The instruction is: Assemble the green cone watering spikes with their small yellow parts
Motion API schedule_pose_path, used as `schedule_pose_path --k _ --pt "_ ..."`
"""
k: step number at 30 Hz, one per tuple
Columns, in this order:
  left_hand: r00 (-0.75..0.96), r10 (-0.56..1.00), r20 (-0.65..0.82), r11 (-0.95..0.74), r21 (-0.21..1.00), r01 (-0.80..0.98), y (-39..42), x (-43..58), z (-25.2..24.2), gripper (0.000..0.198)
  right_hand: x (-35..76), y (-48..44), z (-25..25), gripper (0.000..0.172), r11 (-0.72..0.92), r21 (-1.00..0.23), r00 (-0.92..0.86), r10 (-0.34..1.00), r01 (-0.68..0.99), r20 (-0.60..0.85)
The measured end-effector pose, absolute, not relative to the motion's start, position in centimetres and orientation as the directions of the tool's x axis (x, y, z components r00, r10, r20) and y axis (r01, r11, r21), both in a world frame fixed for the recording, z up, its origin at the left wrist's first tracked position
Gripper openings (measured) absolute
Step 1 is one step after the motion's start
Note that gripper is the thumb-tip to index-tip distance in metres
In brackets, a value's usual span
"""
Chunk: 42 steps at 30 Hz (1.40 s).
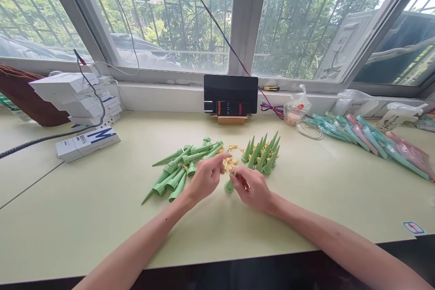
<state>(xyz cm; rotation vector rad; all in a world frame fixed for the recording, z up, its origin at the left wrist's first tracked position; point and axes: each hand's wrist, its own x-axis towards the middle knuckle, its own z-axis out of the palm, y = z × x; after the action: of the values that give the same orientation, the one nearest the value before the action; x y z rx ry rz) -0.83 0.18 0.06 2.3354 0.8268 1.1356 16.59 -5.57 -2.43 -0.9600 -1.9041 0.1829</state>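
Ok, step: looks like fitting a small yellow part to a green spike, done low over the table (pixel 102 208).
R hand (pixel 252 189): fingers closed round one spike (pixel 229 186), wide end toward the L, just off the table.
L hand (pixel 207 176): thumb + forefinger pinched together by the yellow bits (pixel 228 163); too small to tell if one is already in the pinch.
Spike pos: centre of table, btw the two hands, just in front of the yellow bits.
Long pile (pixel 176 170): long spikes lying flat, L of the hands, touching each other.
Cones (pixel 261 156): short ones standing tips up, R of the yellow bits, close-packed.
Grip tip: prob best to hold the spike near its open end so it can't twist; keep the R wrist resting.
Pick tip: take one yellow bit only, w/ fingertips; they lie bunched and would likely snag.
Align: bring the bit square to the opening, press straight, no force if it's skew.
Risk: an elbow or sleeve sweeping the standing cones; keep moves short.
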Motion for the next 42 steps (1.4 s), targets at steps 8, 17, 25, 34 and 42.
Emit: schedule_pose_path --k 8,17,25,34,42 --pt "0.533 0.640 0.554 -0.761 0.555 0.337 0.1 -0.6 -0.5 0.043 16.5 -6.0 -2.2 0.015 0.712 -0.425 -0.284 0.646 0.558 0.709" --pt "0.503 0.637 0.584 -0.769 0.532 0.356 0.0 -0.6 -0.7 0.029 18.5 -7.7 3.3 0.018 0.679 -0.492 -0.387 0.724 0.545 0.571" --pt "0.534 0.646 0.545 -0.758 0.540 0.366 0.0 -0.4 -1.3 0.023 26.0 -7.4 8.0 0.025 0.451 -0.594 -0.406 0.887 0.666 0.218" --pt "0.547 0.671 0.501 -0.734 0.552 0.394 -0.2 -0.4 -1.4 0.022 29.3 -6.3 5.7 0.023 0.347 -0.464 -0.265 0.935 0.815 0.234" --pt "0.552 0.687 0.473 -0.716 0.572 0.400 -0.3 -0.3 -1.4 0.024 29.1 -6.1 6.2 0.020 0.231 -0.455 -0.207 0.973 0.860 0.103"
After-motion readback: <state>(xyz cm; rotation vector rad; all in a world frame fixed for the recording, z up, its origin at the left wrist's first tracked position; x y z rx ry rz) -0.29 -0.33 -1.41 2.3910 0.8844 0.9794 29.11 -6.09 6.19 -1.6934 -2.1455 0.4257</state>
